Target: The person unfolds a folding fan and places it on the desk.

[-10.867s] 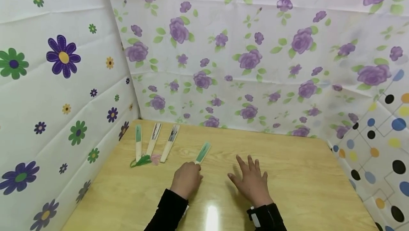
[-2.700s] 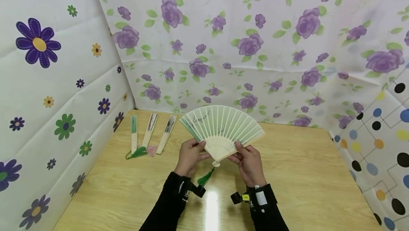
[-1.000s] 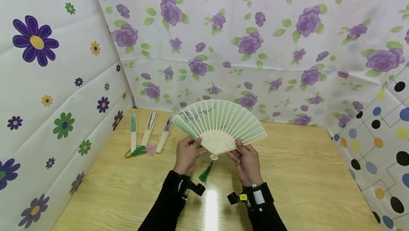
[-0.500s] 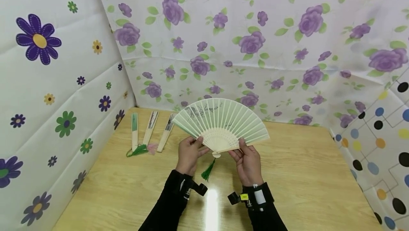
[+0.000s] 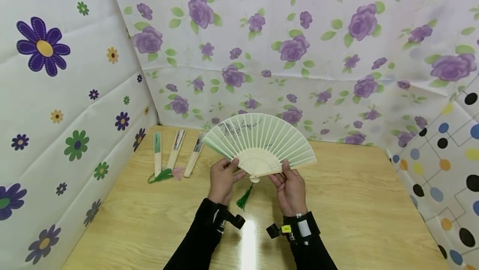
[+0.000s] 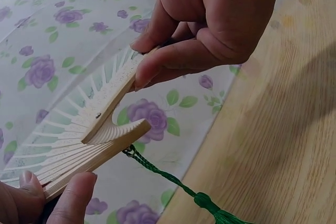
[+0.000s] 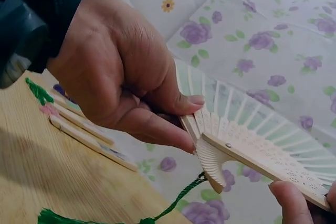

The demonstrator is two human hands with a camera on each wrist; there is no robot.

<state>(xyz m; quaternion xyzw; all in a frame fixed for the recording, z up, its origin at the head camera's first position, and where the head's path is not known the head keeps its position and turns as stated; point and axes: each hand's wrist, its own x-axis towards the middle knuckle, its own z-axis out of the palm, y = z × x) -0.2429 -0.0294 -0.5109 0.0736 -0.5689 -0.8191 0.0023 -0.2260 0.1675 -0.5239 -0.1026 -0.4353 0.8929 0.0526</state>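
Note:
A pale green folding fan (image 5: 262,137) is spread wide above the table, its ribs toward me and dark printed branches on its upper left. My left hand (image 5: 221,180) pinches the left guard stick between thumb and fingers. On the other side my right hand (image 5: 290,189) grips the right guard stick, thumb on top. The right hand (image 6: 210,19) shows large in the left wrist view, and the left hand (image 7: 121,66) in the right wrist view. From the pivot hangs a green tassel (image 5: 244,197) on a braided cord.
Three folded fans lie at the back left of the table (image 5: 355,203): one green-topped fan (image 5: 157,149), a middle fan (image 5: 176,149) and a third fan (image 5: 193,158) beside the spread one. Green and pink tassels rest near them. Flowered cloth (image 5: 262,33) walls the back.
Earlier the left hand held the fan folded near the table while the right hand was empty with fingers spread. Now both hands hold it spread, slightly higher than 2.7 s ago.

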